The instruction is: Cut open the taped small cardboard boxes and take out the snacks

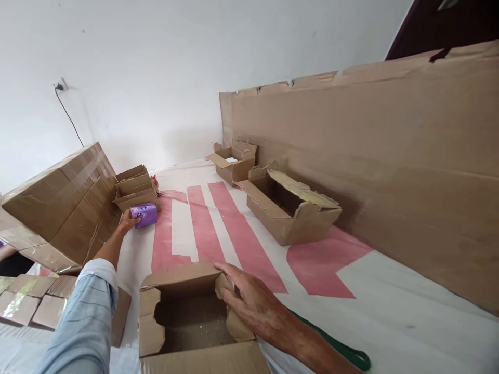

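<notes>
Head view shows the purple packet (145,214) lying on the pink-striped sheet (202,228), far out ahead, at the foot of a small stack of cartons (135,189). The left hand (128,221) touches its left end, arm stretched full out; whether the fingers grip I cannot tell. The packet's long axis runs across the view. The right hand (251,304) rests flat, fingers spread, on a flap of the near open box (187,324), well apart from the packet.
</notes>
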Demonstrator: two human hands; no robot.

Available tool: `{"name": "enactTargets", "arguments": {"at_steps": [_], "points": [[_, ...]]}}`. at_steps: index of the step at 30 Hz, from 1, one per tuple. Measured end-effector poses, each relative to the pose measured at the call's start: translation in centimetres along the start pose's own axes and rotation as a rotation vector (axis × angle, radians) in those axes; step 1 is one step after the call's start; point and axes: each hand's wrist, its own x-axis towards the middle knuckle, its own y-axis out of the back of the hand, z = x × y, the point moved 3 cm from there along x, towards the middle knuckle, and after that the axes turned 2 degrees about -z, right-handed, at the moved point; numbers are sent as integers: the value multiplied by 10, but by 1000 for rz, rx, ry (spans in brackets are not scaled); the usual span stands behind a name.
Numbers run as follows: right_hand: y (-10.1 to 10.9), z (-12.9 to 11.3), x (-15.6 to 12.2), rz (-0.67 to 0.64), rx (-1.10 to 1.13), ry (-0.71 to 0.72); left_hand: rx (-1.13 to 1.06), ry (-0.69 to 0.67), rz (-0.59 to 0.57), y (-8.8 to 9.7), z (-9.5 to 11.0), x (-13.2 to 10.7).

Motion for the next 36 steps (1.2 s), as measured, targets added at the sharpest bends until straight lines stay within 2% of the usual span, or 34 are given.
{"name": "enactTargets", "arguments": {"at_steps": [2, 4, 6, 8, 10, 11, 12, 13, 14, 16, 18, 21, 24, 28, 30, 32, 36], "points": [[-3, 5, 5, 16, -11, 8, 111, 40, 15, 7, 7, -4], [-2, 7, 16, 45, -41, 20, 196, 25, 20, 21, 22, -15], [1, 7, 32, 80, -91, 8, 247, -51, -3, 35, 43, -35], [1, 2, 53, 92, -138, -18, 267, -167, -88, 41, 67, -69], [-3, -11, 75, 81, -155, -30, 278, -311, -269, 34, 87, -115], [-7, -19, 84, 74, -151, -24, 328, -436, -442, 24, 95, -142], [-10, -27, 92, 71, -143, -14, 413, -534, -561, 13, 99, -168], [-13, -36, 96, 70, -134, -2, 538, -589, -578, 4, 100, -189], [-15, -43, 98, 68, -125, 16, 705, -582, -568, -4, 98, -204], [-14, -52, 89, 64, -108, 82, 923, -509, -492, -13, 90, -217], [-5, -51, 65, 97, -108, 176, 1023, -427, -426, -12, 82, -209], [20, -25, 11, 251, -194, 240, 1093, -356, -372, -2, 73, -173], [40, 24, -48, 367, -377, 188, 1128, -322, -326, 6, 68, -130], [45, 98, -109, 372, -546, 47, 1125, -290, -255, 0, 67, -82], [41, 126, -129, 362, -579, 10, 1117, -274, -222, -6, 68, -62], [36, 144, -141, 346, -597, 1, 1110, -262, -199, -12, 67, -43], [28, 156, -146, 383, -642, 24, 1085, -234, -147, -16, 64, -9]]}}
